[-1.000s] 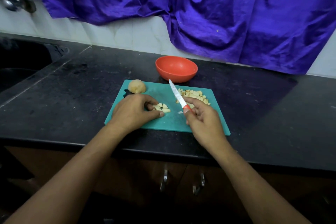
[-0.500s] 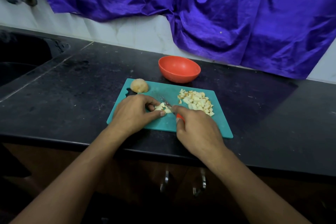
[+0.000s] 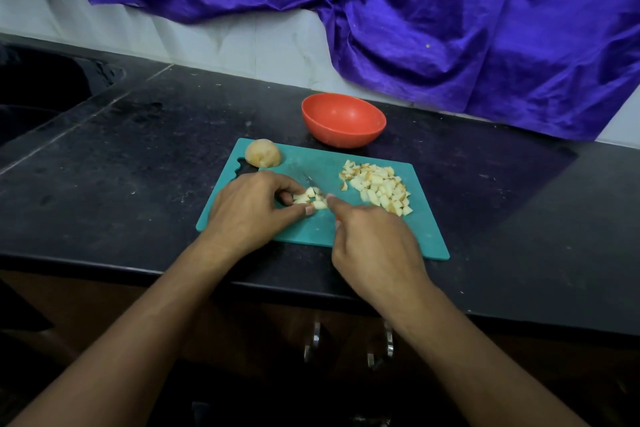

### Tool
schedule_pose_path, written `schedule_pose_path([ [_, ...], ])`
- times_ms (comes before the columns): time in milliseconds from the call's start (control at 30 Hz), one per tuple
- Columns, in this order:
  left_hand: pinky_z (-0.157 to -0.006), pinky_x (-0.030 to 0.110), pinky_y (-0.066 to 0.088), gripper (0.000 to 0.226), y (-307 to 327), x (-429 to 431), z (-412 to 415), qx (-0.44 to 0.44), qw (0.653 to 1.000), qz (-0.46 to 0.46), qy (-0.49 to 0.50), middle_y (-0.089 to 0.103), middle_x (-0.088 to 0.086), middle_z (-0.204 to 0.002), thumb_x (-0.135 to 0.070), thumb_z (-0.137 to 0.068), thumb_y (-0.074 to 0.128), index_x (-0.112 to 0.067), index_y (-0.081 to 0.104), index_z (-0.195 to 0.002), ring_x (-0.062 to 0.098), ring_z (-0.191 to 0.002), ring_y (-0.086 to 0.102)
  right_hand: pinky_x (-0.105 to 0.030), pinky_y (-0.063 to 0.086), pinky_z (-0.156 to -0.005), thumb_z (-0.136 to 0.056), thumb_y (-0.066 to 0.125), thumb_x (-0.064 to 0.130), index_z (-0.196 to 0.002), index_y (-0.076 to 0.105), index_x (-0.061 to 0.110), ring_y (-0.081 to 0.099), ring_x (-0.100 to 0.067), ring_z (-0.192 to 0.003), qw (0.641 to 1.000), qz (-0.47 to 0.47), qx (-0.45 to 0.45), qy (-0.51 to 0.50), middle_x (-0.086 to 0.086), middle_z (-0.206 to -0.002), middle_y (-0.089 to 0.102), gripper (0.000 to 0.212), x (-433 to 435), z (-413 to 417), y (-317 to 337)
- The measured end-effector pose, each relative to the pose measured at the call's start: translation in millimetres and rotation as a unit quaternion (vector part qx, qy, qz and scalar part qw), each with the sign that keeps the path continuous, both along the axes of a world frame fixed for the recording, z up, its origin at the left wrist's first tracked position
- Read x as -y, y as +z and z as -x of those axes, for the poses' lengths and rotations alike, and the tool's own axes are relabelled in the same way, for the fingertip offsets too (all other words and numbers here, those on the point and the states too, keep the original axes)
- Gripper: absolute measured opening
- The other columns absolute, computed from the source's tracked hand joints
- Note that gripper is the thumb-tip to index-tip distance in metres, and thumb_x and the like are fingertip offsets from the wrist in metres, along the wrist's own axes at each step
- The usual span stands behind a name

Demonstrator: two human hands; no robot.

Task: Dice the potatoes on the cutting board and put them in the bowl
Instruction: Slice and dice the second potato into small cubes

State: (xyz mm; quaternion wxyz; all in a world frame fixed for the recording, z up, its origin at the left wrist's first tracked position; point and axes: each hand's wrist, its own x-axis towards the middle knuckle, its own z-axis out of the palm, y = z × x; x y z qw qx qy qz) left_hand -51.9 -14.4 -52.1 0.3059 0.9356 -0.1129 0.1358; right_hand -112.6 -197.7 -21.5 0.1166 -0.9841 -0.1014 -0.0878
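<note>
Left grip (image 3: 252, 208) pinches potato pieces (image 3: 309, 198) mid-board (image 3: 304, 230), steadying them for the cut. Right grip (image 3: 374, 246) holds knife (image 3: 311, 182). Dice (image 3: 377, 189) parked at 3 o'clock; bowl (image 3: 346, 137), 12 o'clock, apparently empty.

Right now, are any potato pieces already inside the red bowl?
No, the red bowl looks empty; the diced pieces lie on the cutting board.

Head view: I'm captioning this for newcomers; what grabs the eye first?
The purple cloth across the back wall, then the empty red bowl behind the teal cutting board. On the board, the left hand holds potato pieces by the knife in the right hand, a diced pile to their right.
</note>
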Motion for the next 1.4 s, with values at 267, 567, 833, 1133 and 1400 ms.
schedule_pose_path([
  [267, -0.059, 0.022, 0.035, 0.039, 3.3, 0.9, 2.9, -0.004, 1.0, -0.005, 0.001, 0.063, -0.022, -0.086, -0.058, -0.084, 0.074, -0.038, 0.073, -0.117, -0.003, -0.076, 0.056, -0.036, 0.04, -0.075, -0.104, 0.046, 0.028, -0.158, 0.034, 0.032, 0.061, -0.021, -0.097, 0.998, 0.059, -0.019, -0.016, 0.0, -0.102, 0.064, 0.056, -1.0, -2.1, 3.4],
  [567, -0.064, 0.026, 0.04, 0.04, 2.4, 1.4, 2.8, -0.002, 1.0, -0.006, 0.002, 0.063, -0.02, -0.087, -0.058, -0.084, 0.074, -0.037, 0.072, -0.118, 0.0, -0.08, 0.057, -0.019, 0.039, -0.057, -0.103, 0.052, 0.032, -0.143, 0.055, 0.043, 0.054, -0.003, -0.07, 0.987, -0.141, -0.032, -0.066, 0.012, -0.106, 0.068, 0.041, 17.1, -5.7, -11.1],
  [833, -0.063, 0.025, 0.038, 0.039, 0.3, 0.9, 2.9, 0.01, 1.0, 0.001, 0.0, 0.062, -0.021, -0.086, -0.058, -0.084, 0.074, -0.037, 0.073, -0.117, -0.002, -0.079, 0.056, -0.03, 0.05, -0.07, -0.105, 0.047, 0.034, -0.149, 0.048, 0.043, 0.058, -0.008, -0.078, 0.996, -0.078, 0.024, -0.031, 0.01, -0.098, 0.067, 0.045, 8.6, 9.2, -8.7],
  [1133, -0.065, 0.027, 0.042, 0.039, -0.6, 0.4, 1.5, 0.008, 1.0, -0.004, -0.002, 0.062, -0.02, -0.086, -0.058, -0.084, 0.073, -0.038, 0.073, -0.117, -0.001, -0.079, 0.056, -0.033, 0.04, -0.068, -0.104, 0.043, 0.027, -0.158, 0.035, 0.034, 0.061, -0.017, -0.087, 0.998, 0.041, 0.008, -0.038, 0.008, -0.091, 0.06, 0.055, -1.9, 13.8, -4.1],
  [1400, -0.062, 0.024, 0.037, 0.04, 0.5, 0.5, 4.4, 0.008, 1.0, -0.005, 0.003, 0.062, -0.019, -0.085, -0.059, -0.084, 0.074, -0.037, 0.073, -0.118, 0.0, -0.079, 0.056, -0.024, 0.043, -0.056, -0.104, 0.052, 0.033, -0.142, 0.056, 0.044, 0.059, -0.008, -0.065, 0.985, -0.128, -0.063, -0.093, 0.013, -0.092, 0.064, 0.04, 12.7, 1.0, -3.1],
])
